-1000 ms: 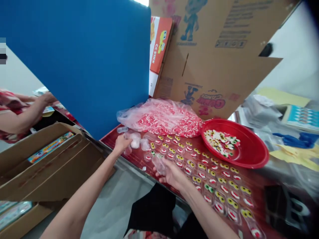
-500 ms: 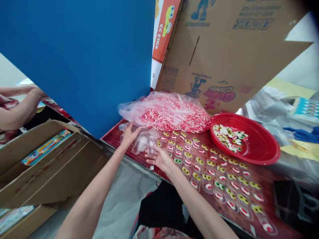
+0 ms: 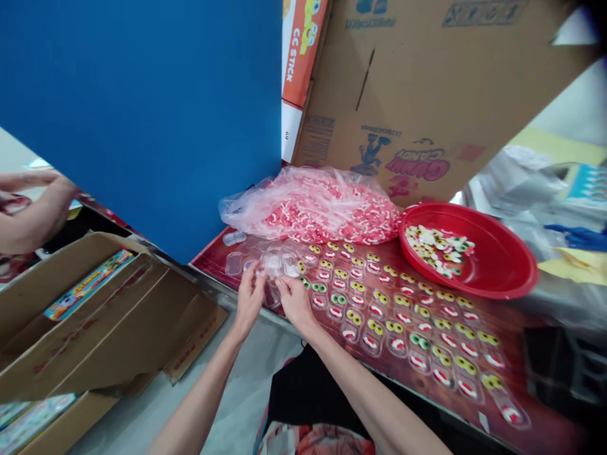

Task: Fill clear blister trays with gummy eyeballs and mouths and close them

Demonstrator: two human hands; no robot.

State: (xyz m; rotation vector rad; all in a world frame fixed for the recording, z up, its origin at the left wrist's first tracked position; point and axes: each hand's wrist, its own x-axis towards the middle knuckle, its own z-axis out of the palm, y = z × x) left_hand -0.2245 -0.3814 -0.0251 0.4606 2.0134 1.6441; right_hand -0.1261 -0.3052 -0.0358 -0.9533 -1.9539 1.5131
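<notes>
Just left of the rows of filled candy blisters (image 3: 403,316), the left hand (image 3: 248,300) and right hand (image 3: 293,301) pinched a clear plastic blister strip (image 3: 274,268) between them — glossy, empty, its long axis apparently running left-right along the red tabletop (image 3: 215,256)'s near edge.

red bowl (image 3: 507,287) | candy bag (image 3: 313,205) | blue board (image 3: 142,114) | cardboard box (image 3: 95,322)

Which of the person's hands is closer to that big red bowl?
The right. The right hand is at the near table edge on the side toward the red bowl, with rows of candy trays between them. The left hand sits just beyond it, farther from the bowl.
</notes>
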